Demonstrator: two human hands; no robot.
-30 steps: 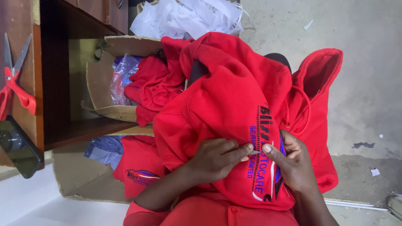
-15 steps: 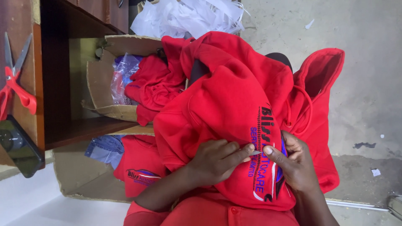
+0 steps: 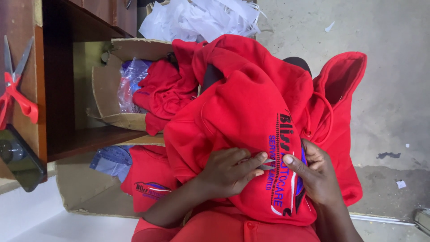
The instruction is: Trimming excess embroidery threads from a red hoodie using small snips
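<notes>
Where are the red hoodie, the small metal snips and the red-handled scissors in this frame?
red hoodie [image 3: 242, 103]: head view, on the bare body fabric above the embroidery.
small metal snips [image 3: 267, 164]: head view, on the blades between the two hands.
red-handled scissors [image 3: 20, 96]: head view, on the red handle loop.

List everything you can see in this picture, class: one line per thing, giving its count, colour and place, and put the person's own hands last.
hooded sweatshirt: one, red with embroidered lettering, on the person's lap
small snips: one, metal, at the lettering, between both hands
cardboard box: one, brown, open, under the desk
red garments: a heap, spilling from the box
plastic bag: one, clear with purple, inside the box
folded garment: one, red with a logo, lower left
denim cloth: one, blue, beside it
scissors: one, red-handled, on the wooden desk
phone: one, dark, at the desk edge
white scraps: a pile, top centre
left hand: holds the snips
right hand: pinches the fabric
</notes>
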